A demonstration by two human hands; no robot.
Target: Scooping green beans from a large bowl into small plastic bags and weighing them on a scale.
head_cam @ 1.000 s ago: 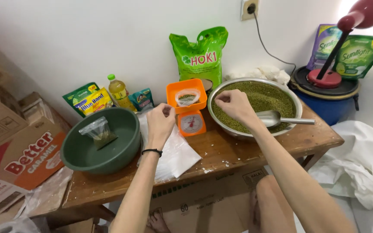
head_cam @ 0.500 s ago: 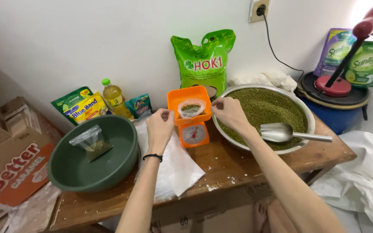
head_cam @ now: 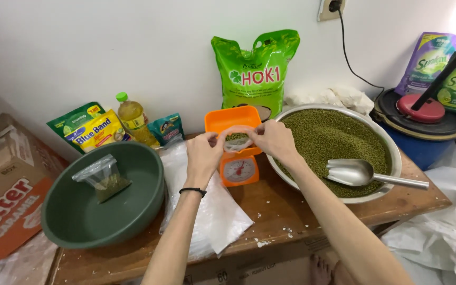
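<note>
Your left hand and right hand each pinch one side of the small clear bag of green beans. The bag sits upright between the two grips, mouth pointing up, on the orange scale. Right of the grip: steel bowl with scoop. Left: green basin on the surface.

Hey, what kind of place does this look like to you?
Probably a home corner used for packing dry goods by weight. A small orange scale holds a bag on the wooden table, beside a metal basin of green beans with a scoop, and cardboard boxes are stacked alongside.
</note>
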